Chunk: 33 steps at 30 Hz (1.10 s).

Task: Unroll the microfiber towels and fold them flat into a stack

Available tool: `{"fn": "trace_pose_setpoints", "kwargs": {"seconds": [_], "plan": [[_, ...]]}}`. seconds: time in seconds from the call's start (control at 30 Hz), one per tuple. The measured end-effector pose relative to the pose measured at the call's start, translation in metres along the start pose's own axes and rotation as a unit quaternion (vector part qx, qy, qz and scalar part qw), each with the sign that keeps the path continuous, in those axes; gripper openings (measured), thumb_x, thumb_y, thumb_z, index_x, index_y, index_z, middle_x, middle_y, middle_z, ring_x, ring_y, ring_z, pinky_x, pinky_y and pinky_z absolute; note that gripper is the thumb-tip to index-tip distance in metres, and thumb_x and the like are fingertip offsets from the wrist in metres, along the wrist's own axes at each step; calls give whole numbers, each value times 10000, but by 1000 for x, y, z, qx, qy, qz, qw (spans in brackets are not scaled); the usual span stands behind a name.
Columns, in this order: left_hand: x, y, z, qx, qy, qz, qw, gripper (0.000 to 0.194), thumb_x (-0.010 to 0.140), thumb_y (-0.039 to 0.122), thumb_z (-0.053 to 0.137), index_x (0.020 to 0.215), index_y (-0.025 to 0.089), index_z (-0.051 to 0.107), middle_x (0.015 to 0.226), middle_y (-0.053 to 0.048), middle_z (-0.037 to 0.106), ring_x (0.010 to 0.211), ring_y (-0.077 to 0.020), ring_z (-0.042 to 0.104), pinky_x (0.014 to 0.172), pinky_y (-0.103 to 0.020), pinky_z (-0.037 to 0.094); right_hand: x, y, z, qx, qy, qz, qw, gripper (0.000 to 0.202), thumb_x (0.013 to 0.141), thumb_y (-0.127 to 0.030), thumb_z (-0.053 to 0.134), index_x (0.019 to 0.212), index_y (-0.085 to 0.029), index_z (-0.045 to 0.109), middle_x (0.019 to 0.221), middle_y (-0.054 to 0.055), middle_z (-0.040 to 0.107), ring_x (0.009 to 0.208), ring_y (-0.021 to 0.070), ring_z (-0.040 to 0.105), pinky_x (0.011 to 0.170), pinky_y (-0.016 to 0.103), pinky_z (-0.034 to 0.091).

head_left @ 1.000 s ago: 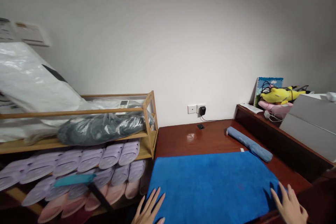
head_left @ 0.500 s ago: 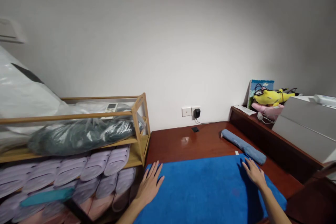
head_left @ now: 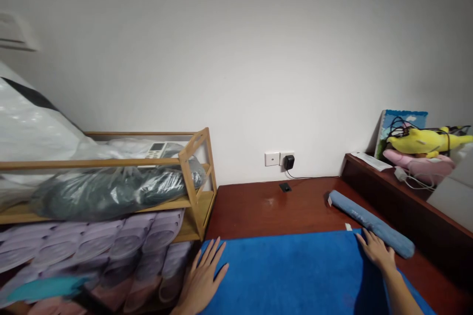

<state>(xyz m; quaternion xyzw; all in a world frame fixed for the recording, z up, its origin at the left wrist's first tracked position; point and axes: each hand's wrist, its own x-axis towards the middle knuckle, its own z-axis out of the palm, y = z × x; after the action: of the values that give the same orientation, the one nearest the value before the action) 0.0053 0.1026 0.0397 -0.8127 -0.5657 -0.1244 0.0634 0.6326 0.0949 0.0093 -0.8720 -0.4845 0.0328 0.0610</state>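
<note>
A blue cloth (head_left: 291, 270) lies spread flat on the reddish-brown table (head_left: 254, 206). My left hand (head_left: 204, 275) rests at the cloth's far left corner, palm down and fingers spread. Near the far right corner, my right hand (head_left: 376, 250) lies on the cloth with its fingers apart, close beside a rolled light-blue cloth (head_left: 371, 221). Neither hand holds anything. A small white tag (head_left: 348, 227) sticks out from the blue cloth's far edge.
To the left stands a wooden rack (head_left: 195, 187) with a plastic-wrapped bundle (head_left: 111, 192) and lilac slippers (head_left: 129, 236). At right, a raised ledge (head_left: 399, 202) bears a yellow plush toy (head_left: 424, 141). A black plug (head_left: 288, 161) sits in the wall socket.
The camera view has shifted and moved nearer, so the right-hand items sit further right. Both hands remain spread on the cloth, the right one appearing closer to the rolled cloth.
</note>
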Motion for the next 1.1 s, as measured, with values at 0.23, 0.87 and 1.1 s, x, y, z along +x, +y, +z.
{"fn": "trace_pose_setpoints", "kwargs": {"seconds": [0.23,0.87,1.1], "plan": [[1,2,-2,1,-12,-12,1000,576,897,548,320,1420,360,168,1489,28,270,1353,-227,289,1083,-464,287,-6,-12,-8,-6,7,19,1000,782,796,-681,138,1426,-230,246,1519,94,215,1389,291,163,1053,597,163],[-38,24,-42,-7,15,-38,999,564,902,529,314,1419,357,166,1510,-5,214,1380,-242,211,1084,-521,259,-121,40,-15,21,105,-15,994,657,749,-549,235,1300,-288,478,1436,82,390,1359,332,245,1007,610,265],[-72,27,-35,-65,-28,-20,997,532,913,502,307,1415,355,206,1511,17,215,1377,-206,211,1073,-430,333,-160,76,-10,124,60,-12,990,531,659,-586,314,1104,-498,592,1283,-31,565,1288,289,379,939,560,388]]}}
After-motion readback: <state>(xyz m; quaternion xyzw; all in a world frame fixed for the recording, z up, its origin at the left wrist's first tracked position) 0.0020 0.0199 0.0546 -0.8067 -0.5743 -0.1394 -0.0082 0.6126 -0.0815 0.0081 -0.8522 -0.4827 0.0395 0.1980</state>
